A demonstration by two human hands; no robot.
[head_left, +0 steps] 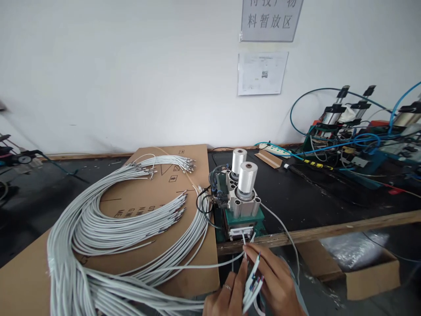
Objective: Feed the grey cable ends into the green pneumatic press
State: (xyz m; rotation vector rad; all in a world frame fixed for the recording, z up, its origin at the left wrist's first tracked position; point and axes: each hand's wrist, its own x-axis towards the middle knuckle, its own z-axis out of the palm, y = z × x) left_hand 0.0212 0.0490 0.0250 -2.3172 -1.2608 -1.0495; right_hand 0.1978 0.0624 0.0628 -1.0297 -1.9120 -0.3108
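Observation:
My left hand (pixel 226 296) is closed around a small bunch of white cables (pixel 252 285) with coloured stripped wire ends, low in the view. My right hand (pixel 276 281) pinches one cable end at its fingertips, right below the front slot of a small green pneumatic machine (pixel 241 206) with two silver cylinders. A single white cable (pixel 197 266) runs from my hands to the left. Big curved bundles of white cables (pixel 98 228) lie on a cardboard sheet (pixel 164 184) to the left.
The black workbench has a wooden front edge (pixel 329 230). Larger pneumatic machines with blue hoses (pixel 358 136) stand at the right rear. An open cardboard box with plastic (pixel 358 263) sits below the bench. Paper signs (pixel 262 72) hang on the white wall.

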